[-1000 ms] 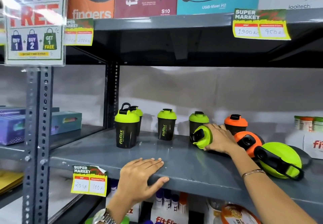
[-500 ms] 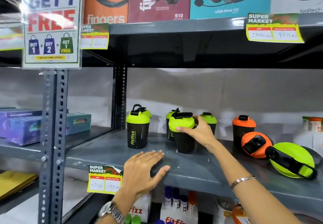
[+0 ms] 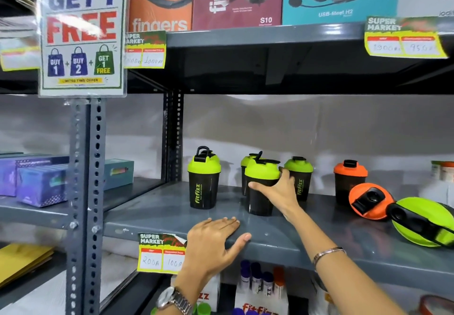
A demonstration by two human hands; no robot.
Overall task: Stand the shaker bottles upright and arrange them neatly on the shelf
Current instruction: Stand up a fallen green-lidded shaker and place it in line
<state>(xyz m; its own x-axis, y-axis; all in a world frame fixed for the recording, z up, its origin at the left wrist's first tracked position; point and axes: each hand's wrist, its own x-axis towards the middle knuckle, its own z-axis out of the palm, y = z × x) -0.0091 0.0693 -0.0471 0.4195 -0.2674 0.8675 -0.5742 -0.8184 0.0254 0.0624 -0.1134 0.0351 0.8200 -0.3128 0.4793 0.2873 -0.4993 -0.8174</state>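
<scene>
On the grey shelf [image 3: 172, 218], five shaker bottles upright, the front green one [image 3: 261, 186] gripped by the right hand [image 3: 278, 191], left hand [image 3: 216, 236] flat and empty on the edge; orange bottle [image 3: 368, 202] and green bottle [image 3: 425, 225] lying toppled at right.

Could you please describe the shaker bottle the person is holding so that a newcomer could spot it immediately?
Look at the grey metal middle shelf, beneath the row of headset boxes. Near its middle stands an upright black shaker bottle with a lime-green lid, gripped by the right hand. Unlike the other upright green-lidded bottles, it stands closest to the front edge, and its black cap flap is flipped up.
</scene>
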